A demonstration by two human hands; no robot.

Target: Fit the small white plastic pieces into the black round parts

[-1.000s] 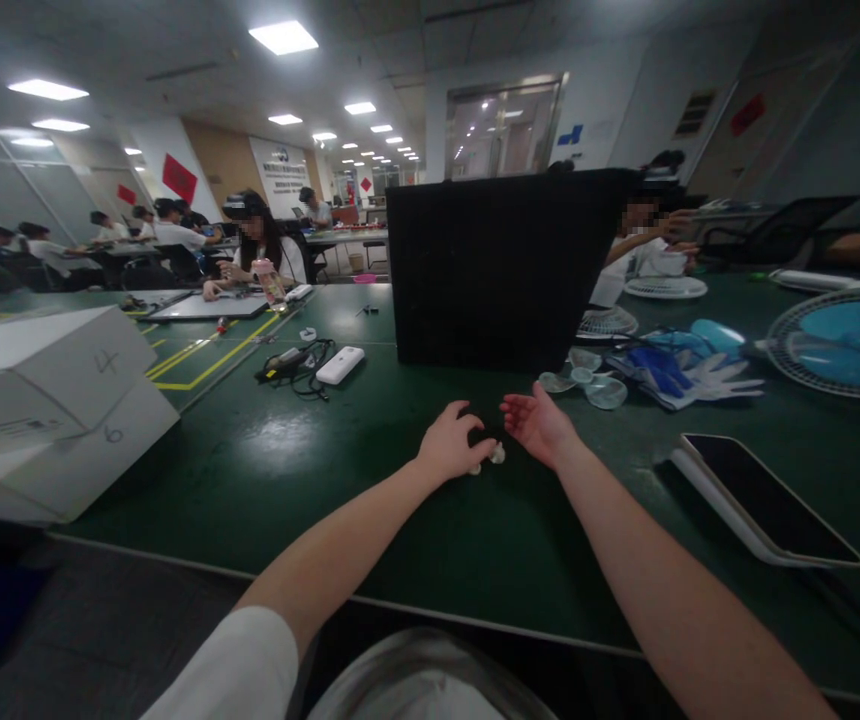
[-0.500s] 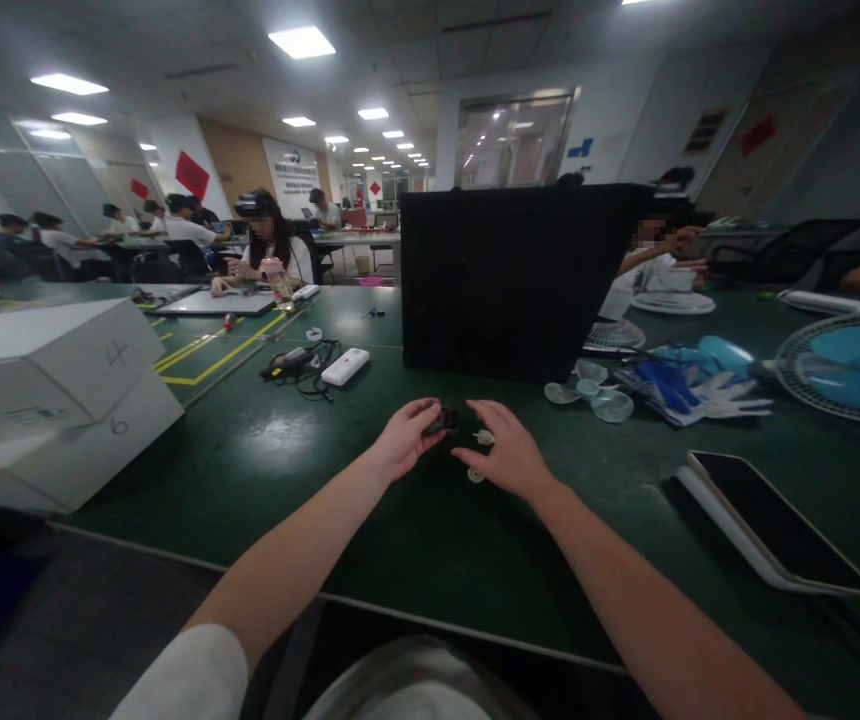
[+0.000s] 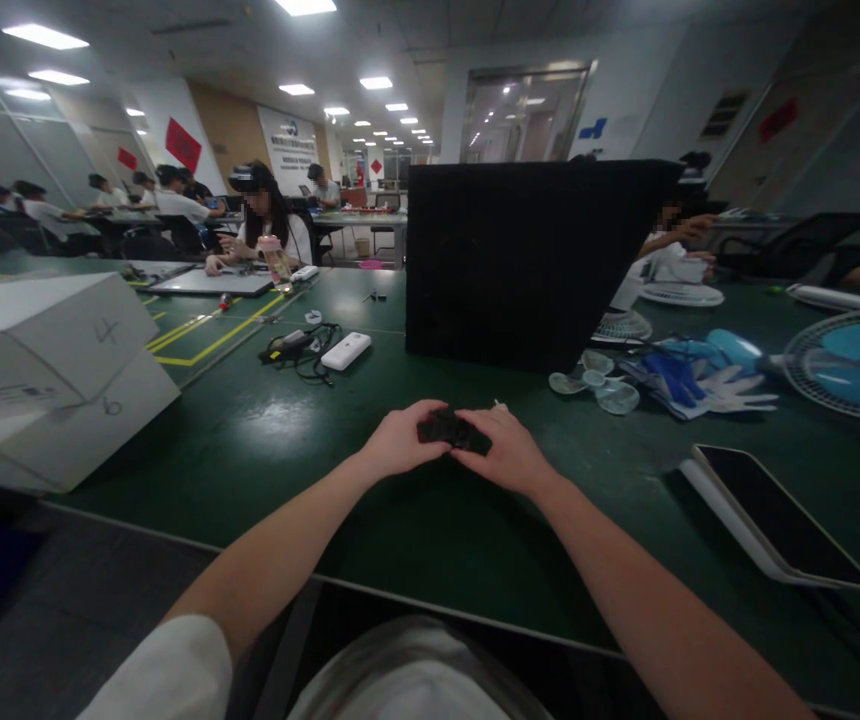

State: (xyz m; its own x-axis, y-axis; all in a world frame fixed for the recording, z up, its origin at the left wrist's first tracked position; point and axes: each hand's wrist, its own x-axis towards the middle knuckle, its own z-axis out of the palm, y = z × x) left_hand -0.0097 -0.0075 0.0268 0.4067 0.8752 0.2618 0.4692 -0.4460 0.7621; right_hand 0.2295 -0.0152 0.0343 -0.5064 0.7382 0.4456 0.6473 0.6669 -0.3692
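My left hand (image 3: 405, 437) and my right hand (image 3: 506, 452) are both closed on a small dark part (image 3: 451, 430), one at each end, just above the green table. Its exact kind is too dark to make out. A bit of a small white piece (image 3: 500, 405) shows behind my right hand, mostly hidden by the fingers. Beyond the right hand lies a clear fan blade (image 3: 595, 380) with rounded lobes.
A large black panel (image 3: 520, 265) stands ahead. White boxes (image 3: 40, 370) are at left; a cable bundle (image 3: 299, 350) and a white power bank (image 3: 346, 351) lie left of centre. Gloves (image 3: 700, 385), a fan (image 3: 857, 360) and a phone (image 3: 782, 510) are on the right. People sit farther back.
The left hand picked up the dark part from the table area and turned it. My right hand, apart from it half a second ago, has come in from the right and closed on its other end.
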